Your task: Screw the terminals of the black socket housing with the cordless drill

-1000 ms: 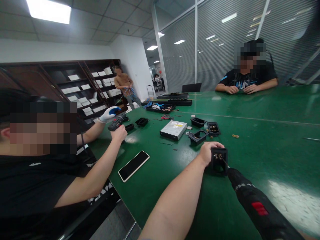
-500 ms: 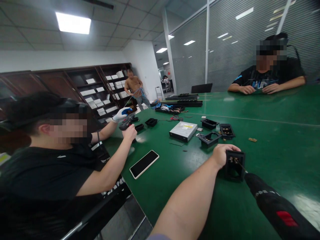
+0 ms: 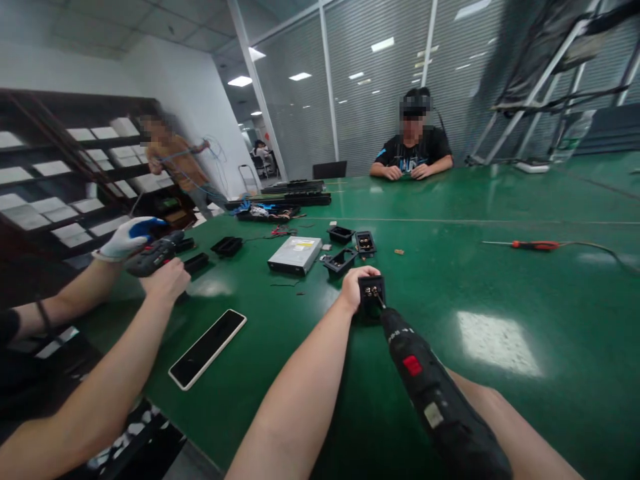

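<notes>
My left hand grips a small black plastic box with brass terminals and holds it upright on the green table. A black electric screwdriver with a red label points away from me, its bit touching the box's terminals. My right hand is hidden behind the screwdriver's body; only my right forearm shows beneath it.
Beyond the box lie a silver drive and black plastic parts. A phone lies at the left. A co-worker's hands hold another driver. A red-handled screwdriver lies at the right. A person sits across the table.
The view has swung right and closer over my arms; the co-worker's head has left the picture. My left hand stays on the box and the bit stays at its terminals.
</notes>
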### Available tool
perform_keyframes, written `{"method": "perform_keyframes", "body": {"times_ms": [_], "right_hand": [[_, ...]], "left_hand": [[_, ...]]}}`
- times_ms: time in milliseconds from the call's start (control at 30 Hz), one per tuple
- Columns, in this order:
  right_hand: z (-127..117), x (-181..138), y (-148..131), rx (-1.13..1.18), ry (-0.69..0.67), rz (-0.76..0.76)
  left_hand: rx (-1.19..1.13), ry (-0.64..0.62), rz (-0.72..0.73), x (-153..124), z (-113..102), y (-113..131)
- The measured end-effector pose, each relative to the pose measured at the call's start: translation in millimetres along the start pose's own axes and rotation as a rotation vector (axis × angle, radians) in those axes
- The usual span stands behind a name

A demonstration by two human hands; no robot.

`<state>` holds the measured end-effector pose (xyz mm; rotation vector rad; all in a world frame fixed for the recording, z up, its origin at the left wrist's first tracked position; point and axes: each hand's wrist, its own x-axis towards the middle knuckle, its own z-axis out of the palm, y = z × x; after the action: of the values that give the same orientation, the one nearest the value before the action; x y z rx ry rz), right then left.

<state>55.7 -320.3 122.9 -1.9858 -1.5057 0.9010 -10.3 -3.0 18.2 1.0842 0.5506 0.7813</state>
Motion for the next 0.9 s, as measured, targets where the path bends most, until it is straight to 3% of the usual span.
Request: {"method": "perform_keyframes", "body": {"times_ms": [200, 900], "right_hand": [[2, 12, 7, 0.070, -0.005, 0.036], [-8, 12, -4, 0.074, -0.043, 0.104]], "left_hand": [[-0.006, -0.023, 0.015, -1, -2, 0], [0.019, -0.027, 0.028, -3, 2, 3]]}}
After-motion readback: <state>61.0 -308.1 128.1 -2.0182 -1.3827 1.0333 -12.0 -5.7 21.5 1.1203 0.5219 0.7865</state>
